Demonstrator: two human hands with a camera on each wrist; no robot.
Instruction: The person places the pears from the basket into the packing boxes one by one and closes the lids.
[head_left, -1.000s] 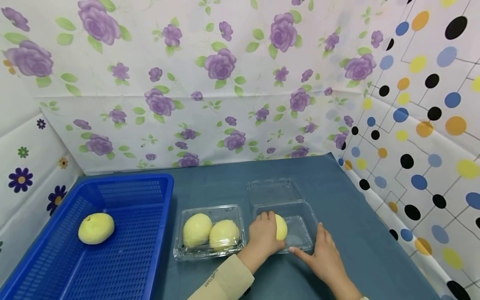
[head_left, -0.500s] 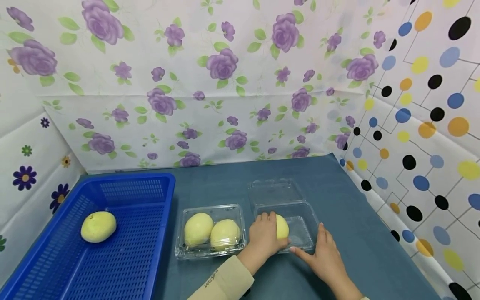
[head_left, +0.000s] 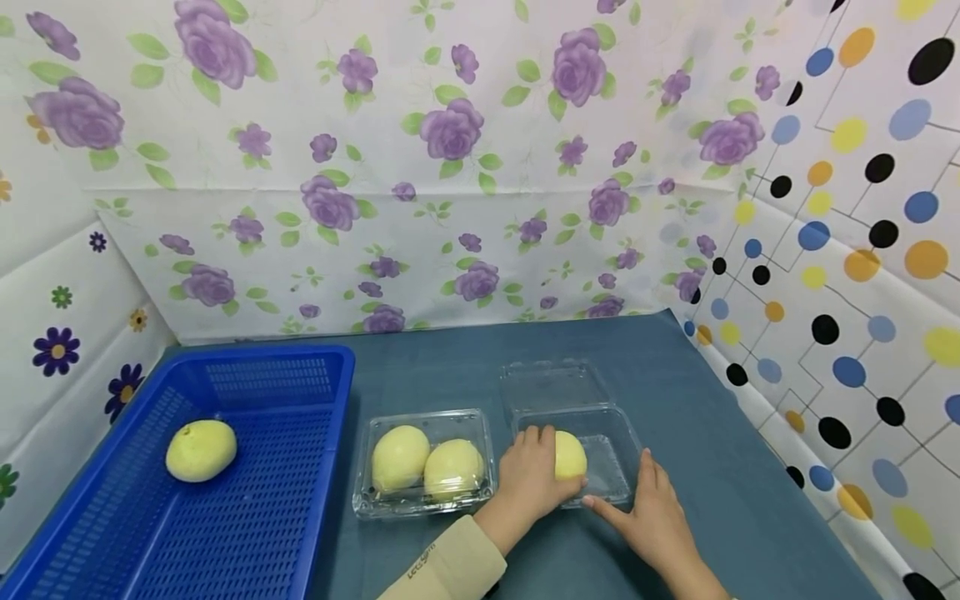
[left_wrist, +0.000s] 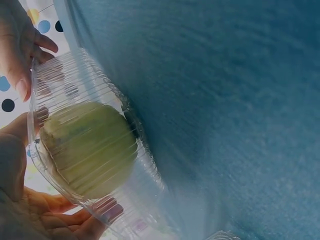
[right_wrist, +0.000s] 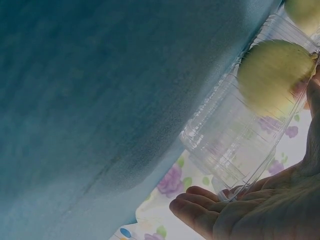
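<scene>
A round pale yellow fruit (head_left: 572, 455), perhaps a small melon, sits in the left part of a clear plastic clamshell box (head_left: 609, 463). My left hand (head_left: 529, 475) holds the fruit from its left side, the back of the hand hiding part of it. In the left wrist view the fruit shows through the ribbed box wall, with the fingers around its side. My right hand (head_left: 654, 523) rests against the box's right front corner, fingers straight and thumb at the front edge. The right part of the box has no fruit, and the lid (head_left: 553, 385) lies folded back.
Left of this box stands a second clear box (head_left: 362, 505), lid down, with two like fruits inside. A blue plastic basket (head_left: 247, 537) at the far left holds one yellow fruit (head_left: 201, 451). Patterned cloth walls border the blue-grey table (head_left: 420, 367).
The view shifts slightly. The fruit under my left hand has moved a little to the right in the box and shows more of its surface. My right hand stays at the corner.
</scene>
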